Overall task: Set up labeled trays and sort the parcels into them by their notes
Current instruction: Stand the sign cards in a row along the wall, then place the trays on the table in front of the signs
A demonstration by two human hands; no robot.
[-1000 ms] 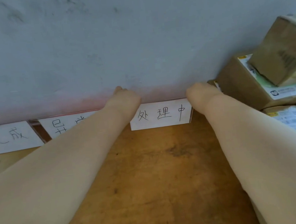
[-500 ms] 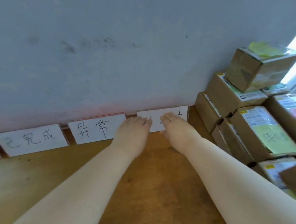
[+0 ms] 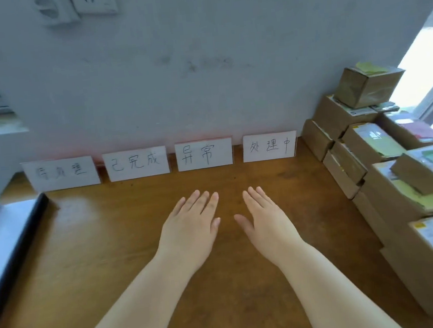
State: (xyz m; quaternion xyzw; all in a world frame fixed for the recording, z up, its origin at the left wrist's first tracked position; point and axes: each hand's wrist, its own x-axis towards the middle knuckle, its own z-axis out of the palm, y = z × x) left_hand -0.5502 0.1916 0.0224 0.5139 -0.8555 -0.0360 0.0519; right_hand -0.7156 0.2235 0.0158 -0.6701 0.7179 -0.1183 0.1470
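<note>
Four label cards (image 3: pixel 205 153) stand in a row at the back of the tabletop (image 3: pixel 117 242), against the wall (image 3: pixel 201 72). Stacked parcels (image 3: pixel 385 174) occupy the right side. A tray (image 3: pixel 3 237) lies at the left edge. Both hands (image 3: pixel 190 228) sit centre, before the cards.

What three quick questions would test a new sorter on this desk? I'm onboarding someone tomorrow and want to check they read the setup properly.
1. How many label cards stand against the wall?
2. True or false: the left hand holds a parcel.
3. The stacked parcels sit: A) at the desk's right side, B) at its left side, C) between the hands.

Key
1. Four; the rightmost card reads 处理中.
2. False: the left hand and right hand are both open, flat and empty above the desk.
3. A.
</note>
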